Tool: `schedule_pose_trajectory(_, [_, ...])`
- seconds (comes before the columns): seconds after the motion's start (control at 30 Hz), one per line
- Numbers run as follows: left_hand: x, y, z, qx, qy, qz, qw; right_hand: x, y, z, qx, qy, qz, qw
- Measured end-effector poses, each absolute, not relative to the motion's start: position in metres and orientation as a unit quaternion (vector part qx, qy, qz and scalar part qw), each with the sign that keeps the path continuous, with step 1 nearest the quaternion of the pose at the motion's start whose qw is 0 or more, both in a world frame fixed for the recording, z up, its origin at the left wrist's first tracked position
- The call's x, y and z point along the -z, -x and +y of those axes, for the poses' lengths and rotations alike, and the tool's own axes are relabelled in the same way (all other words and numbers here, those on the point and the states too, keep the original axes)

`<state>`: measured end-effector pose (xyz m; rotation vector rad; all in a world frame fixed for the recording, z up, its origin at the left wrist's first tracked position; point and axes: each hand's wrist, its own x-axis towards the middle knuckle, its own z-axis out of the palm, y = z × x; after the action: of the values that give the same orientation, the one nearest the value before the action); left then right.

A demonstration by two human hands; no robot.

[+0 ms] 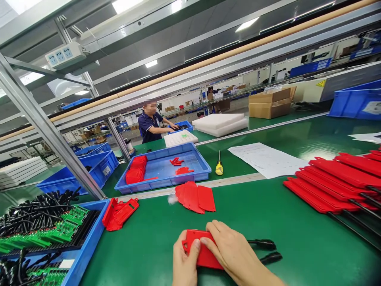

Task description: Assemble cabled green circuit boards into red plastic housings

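Note:
Between my two hands is a red plastic case (205, 254), low over the green bench. My left hand (186, 260) grips its left end, thumb on top beside a small loop tab. Across the right part lies my right hand (230, 250), with its thumb pressed on the upper face and the fingers over the far edge. Two black cables (264, 250) stick out to the right from behind my right hand. Just beyond the case is a fanned group of flat red covers (195, 197). Red case shells (120, 214) lie farther left.
A blue tray (166, 159) holds red parts. Left, another blue tray (89, 242) carries green circuit boards (65, 222) with black cables. A yellow screwdriver (219, 167) and paper sheet (264, 159) lie behind. Stacked red cases (333, 182) stand right. A co-worker (150, 123) works across the bench.

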<state>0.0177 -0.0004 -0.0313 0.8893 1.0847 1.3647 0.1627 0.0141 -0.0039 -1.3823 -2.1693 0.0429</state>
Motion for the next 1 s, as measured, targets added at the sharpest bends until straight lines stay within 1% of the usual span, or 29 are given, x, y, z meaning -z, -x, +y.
schedule_pose_trajectory(0.07, [0.04, -0.026, -0.004, -0.575, -0.357, 0.441, 0.59, 0.01, -0.158, 0.016, 0.042, 0.511, -0.816, 0.266])
schedule_pose_trajectory(0.13, [0.043, -0.03, -0.005, -0.568, -0.348, 0.425, 0.613, 0.014, -0.157, 0.019, 0.058, 0.503, -0.825, 0.249])
schedule_pose_trajectory(0.27, [0.033, -0.019, -0.002, -0.524, -0.407, 0.431, 0.612, 0.019, -0.16, 0.023, 0.043, 0.496, -0.841, 0.214])
schedule_pose_trajectory(0.37, [0.024, -0.006, -0.001, -0.44, -0.5, 0.443, 0.6, 0.021, -0.163, 0.023, 0.021, 0.5, -0.843, 0.199])
schedule_pose_trajectory(0.43, [0.023, -0.001, -0.002, -0.384, -0.519, 0.444, 0.621, 0.021, -0.164, 0.022, 0.01, 0.502, -0.842, 0.2])
schedule_pose_trajectory(0.5, [0.025, 0.0, -0.003, -0.355, -0.503, 0.441, 0.654, 0.02, -0.165, 0.021, -0.001, 0.5, -0.84, 0.212])
schedule_pose_trajectory(0.6, [0.03, -0.002, -0.004, -0.353, -0.486, 0.434, 0.672, 0.017, -0.165, 0.023, -0.032, 0.513, -0.824, 0.238])
schedule_pose_trajectory(0.7, [0.036, -0.005, -0.003, -0.346, -0.497, 0.439, 0.664, 0.016, -0.166, 0.025, -0.031, 0.53, -0.81, 0.25])
schedule_pose_trajectory(0.8, [0.041, -0.01, -0.004, -0.349, -0.506, 0.446, 0.651, 0.017, -0.168, 0.025, -0.014, 0.531, -0.812, 0.243])
schedule_pose_trajectory(1.0, [0.045, -0.022, -0.005, -0.354, -0.549, 0.457, 0.604, 0.021, -0.173, 0.029, -0.024, 0.538, -0.813, 0.222])
